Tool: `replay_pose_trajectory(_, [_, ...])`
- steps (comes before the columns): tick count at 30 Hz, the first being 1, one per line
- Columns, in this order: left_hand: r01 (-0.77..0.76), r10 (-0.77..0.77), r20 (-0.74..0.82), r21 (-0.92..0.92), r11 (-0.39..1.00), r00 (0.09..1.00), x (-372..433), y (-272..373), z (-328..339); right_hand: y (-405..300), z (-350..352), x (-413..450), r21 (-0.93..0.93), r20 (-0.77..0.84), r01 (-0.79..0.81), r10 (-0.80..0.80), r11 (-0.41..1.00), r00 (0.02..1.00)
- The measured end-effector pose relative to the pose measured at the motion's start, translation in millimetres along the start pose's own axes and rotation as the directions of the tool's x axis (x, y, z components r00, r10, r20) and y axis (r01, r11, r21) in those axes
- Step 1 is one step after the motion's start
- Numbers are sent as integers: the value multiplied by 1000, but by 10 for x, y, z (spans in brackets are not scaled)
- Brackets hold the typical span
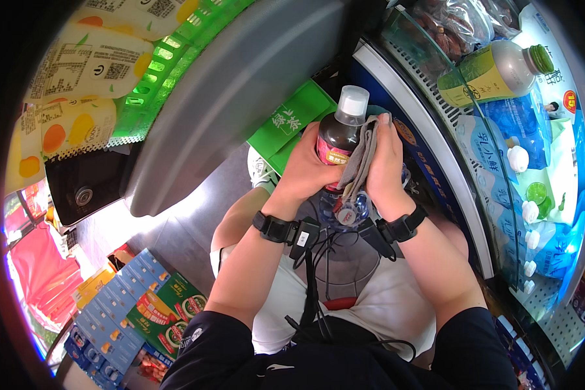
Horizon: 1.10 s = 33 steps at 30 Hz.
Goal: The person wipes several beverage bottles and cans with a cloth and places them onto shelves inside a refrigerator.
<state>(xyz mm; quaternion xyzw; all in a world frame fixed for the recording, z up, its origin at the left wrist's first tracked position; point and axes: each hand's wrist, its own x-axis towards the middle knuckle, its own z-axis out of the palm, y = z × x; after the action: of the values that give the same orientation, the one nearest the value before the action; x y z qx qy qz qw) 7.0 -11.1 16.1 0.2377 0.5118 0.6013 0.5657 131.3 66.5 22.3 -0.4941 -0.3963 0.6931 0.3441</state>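
A dark plastic drink bottle [341,130] with a pink label and a clear cup-like cap over its top stands between my hands, above my lap. My left hand [304,168] wraps around its side, the thumb across the label. A folded grey cloth [360,158] lies along the bottle's other side, gripped in my right hand [386,158], whose fingertips reach up near the cap. Just below the held bottle, clear bluish plastic bottles [336,212] are partly hidden by my hands and wrist gear. Both wrists wear black straps with cabled modules.
On the right, an open-fronted refrigerated shelf [487,204] with a glass edge holds capped pouches and a green-capped metal bottle [497,73]. A green carton [292,122] stands ahead. Left are a grey panel [224,87], a green basket [151,78] of printed packs and stacked boxes [126,302].
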Motion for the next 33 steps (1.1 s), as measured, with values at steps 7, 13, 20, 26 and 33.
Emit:
replay_pose_trajectory(7, [75, -74, 14, -70, 995, 997, -7, -61, -53, 31, 9, 73, 180, 22, -91, 89, 979, 996])
replay_pose_trajectory(13, [-92, 120, -75, 302, 949, 990, -23, -195, 54, 27, 61, 62, -154, -27, 115, -121, 981, 992])
replay_pose_trajectory(20, [-129, 156, -58, 323, 937, 986, 33, -275, -29, -19, 84, 28, -274, -27, 188, -204, 943, 979])
replay_pose_trajectory(26, [-115, 155, -164, 226, 967, 974, -11, -269, 25, 87, 75, 123, -97, -98, 139, -149, 985, 984])
replay_pose_trajectory(33, [-117, 122, -70, 75, 990, 990, -66, -289, -67, 57, 125, 67, -118, -62, 101, -109, 988, 992])
